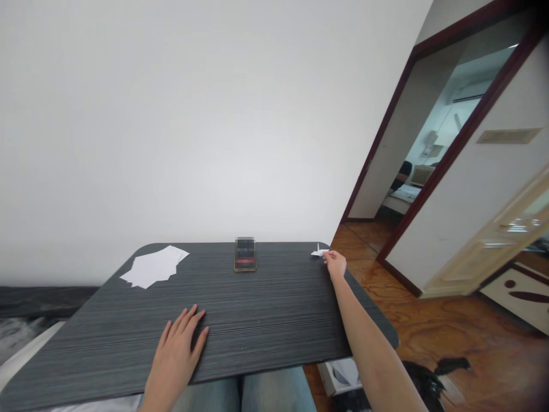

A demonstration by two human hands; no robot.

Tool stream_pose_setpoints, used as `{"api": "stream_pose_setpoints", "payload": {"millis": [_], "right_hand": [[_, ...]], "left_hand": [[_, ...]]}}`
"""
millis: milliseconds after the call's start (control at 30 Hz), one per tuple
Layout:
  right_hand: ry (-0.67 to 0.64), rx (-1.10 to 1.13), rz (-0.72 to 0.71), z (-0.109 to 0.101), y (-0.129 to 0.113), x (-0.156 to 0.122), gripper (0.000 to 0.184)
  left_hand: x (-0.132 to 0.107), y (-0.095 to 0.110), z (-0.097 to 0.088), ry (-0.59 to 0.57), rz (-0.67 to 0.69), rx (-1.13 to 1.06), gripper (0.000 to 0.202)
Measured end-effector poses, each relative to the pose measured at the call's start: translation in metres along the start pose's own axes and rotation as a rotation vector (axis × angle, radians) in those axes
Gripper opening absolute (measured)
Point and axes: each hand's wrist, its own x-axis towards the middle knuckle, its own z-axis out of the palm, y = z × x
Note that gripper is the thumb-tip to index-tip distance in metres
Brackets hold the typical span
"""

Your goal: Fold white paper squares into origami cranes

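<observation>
My left hand (178,349) lies flat on the dark wood-grain table (266,320) near its front edge, fingers stretched out and holding nothing. My right arm reaches to the far right corner, where my right hand (335,264) pinches a small folded white paper figure (319,252) at the table's edge. A pile of white paper sheets (153,266) lies at the far left of the table. A phone (245,255) stands upright at the far middle, facing me.
A plain white wall rises behind the table. To the right is a wooden floor (433,326), an open doorway (433,166) into another room, and a light door (497,240). A white box (341,375) and a black object (429,380) sit on the floor by my right side.
</observation>
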Motion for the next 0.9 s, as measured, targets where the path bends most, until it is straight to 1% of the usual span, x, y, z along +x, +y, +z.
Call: {"api": "stream_pose_setpoints", "payload": {"millis": [333,667,900], "right_hand": [[0.003,-0.064,0.032,0.019,0.009,0.025,0.027],[-0.001,-0.091,0.045,0.026,0.011,0.038,0.026],[0.001,-0.079,0.042,0.028,0.012,0.04,0.027]], "left_hand": [[0.004,-0.007,0.011,-0.009,0.027,0.023,0.042],[0.007,-0.011,0.015,-0.009,0.041,0.017,0.044],[0.007,-0.011,0.016,-0.009,0.05,0.027,0.045]]}}
